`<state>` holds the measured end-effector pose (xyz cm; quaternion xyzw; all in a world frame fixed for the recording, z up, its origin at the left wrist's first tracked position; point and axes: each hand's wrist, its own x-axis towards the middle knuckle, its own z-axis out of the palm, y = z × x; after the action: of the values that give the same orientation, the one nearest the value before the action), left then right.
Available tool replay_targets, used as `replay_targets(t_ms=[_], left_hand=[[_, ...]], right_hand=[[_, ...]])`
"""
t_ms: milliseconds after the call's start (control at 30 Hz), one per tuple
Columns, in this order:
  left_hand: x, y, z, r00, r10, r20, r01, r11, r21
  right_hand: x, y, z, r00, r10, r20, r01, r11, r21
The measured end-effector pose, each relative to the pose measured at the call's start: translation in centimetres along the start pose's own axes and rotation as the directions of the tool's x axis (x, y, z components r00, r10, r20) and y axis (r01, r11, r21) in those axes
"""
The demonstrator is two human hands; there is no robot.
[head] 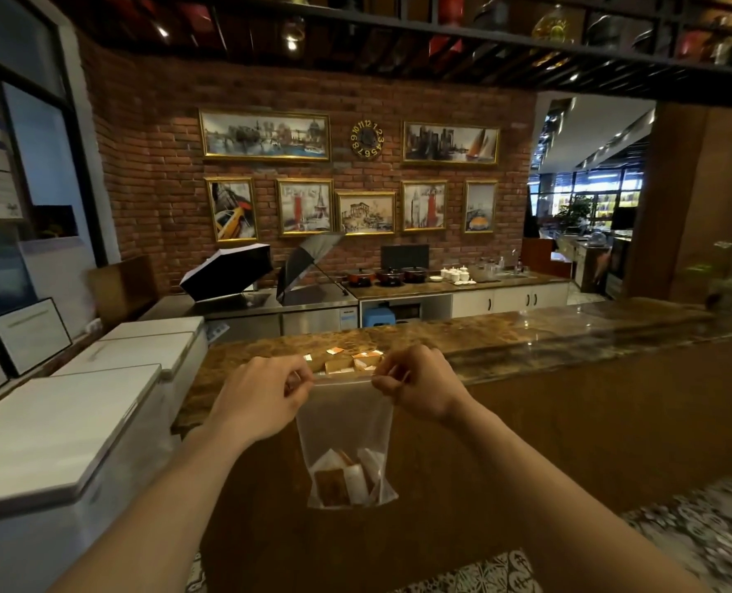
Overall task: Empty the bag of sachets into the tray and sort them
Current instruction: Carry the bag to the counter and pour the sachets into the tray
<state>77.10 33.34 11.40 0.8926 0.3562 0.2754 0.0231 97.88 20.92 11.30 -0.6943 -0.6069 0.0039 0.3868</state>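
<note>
Pinching the top corners of a clear bag (343,425) in left grip (256,400) and right grip (419,389), sachets (347,479) hanging well below, apparently to open it just short of the tray (347,365) on the table (526,336).

The bag (343,425) is frosted, translucent plastic, smooth and faintly crinkled. Inside it the sachets (345,479) look like matt paper (brown and white). Behind the bag, the counter (526,340) is polished mottled stone, glossy with light reflections; beyond the counter stands a rough brick wall (158,173).
</note>
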Motion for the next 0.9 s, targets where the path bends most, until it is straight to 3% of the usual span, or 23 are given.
replay_targets(t_ms=[900], left_hand=[[8.6, 0.0, 8.3, 0.994, -0.093, 0.056, 0.100, 0.986, -0.134]], right_hand=[[7.6, 9.5, 0.7, 0.999, -0.019, 0.038, 0.019, 1.000, 0.019]])
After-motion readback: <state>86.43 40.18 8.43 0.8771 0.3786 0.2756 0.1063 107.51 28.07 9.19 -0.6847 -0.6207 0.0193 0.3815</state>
